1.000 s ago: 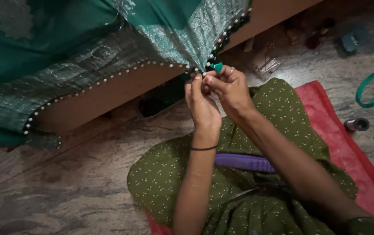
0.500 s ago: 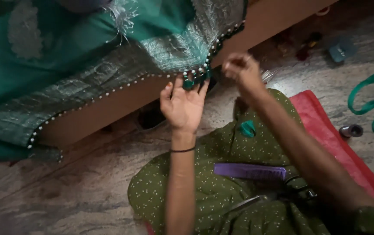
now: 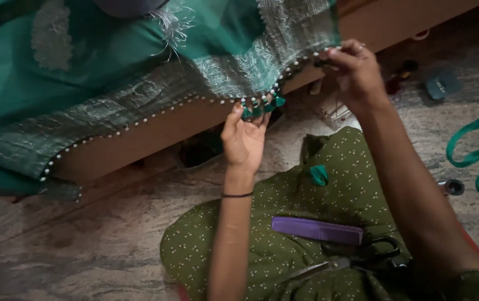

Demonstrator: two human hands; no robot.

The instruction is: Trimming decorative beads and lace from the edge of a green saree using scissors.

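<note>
- Two hands are raised to the beaded edge of a teal cloth [image 3: 139, 72] that hangs off a wooden ledge [image 3: 150, 134]; the hands are apart from each other.
- Left hand [image 3: 244, 139]: palm open towards the camera, fingers spread and upright. Fingertips touch the cloth edge at a row of small teal tassels [image 3: 261, 106]. Nothing is clamped in it.
- Right hand [image 3: 356, 69]: higher and to the right, at the cloth's corner. Thumb and fingers are pinched together on something small and dark at the beaded edge; I cannot tell what it is.
- Cloth: teal with a paler woven border, trimmed with white beads [image 3: 139, 120] along the hem. The hem runs from lower left up to the right hand.
- Lap: person is seated on the floor [image 3: 83, 251] in a green dotted garment [image 3: 284, 223].
- One loose teal tassel [image 3: 318, 174] lies on the garment, well apart from both hands.
- Purple comb [image 3: 317, 230] lies across the lap, below the loose tassel.
- Black-handled scissors [image 3: 356, 257] lie just beside the comb, nearer the body.
- Teal ribbon [image 3: 473, 150] loops over the floor at the right edge.
- Small spool [image 3: 451, 187] sits on the floor near the ribbon.
- Thin dark band on the left wrist.
</note>
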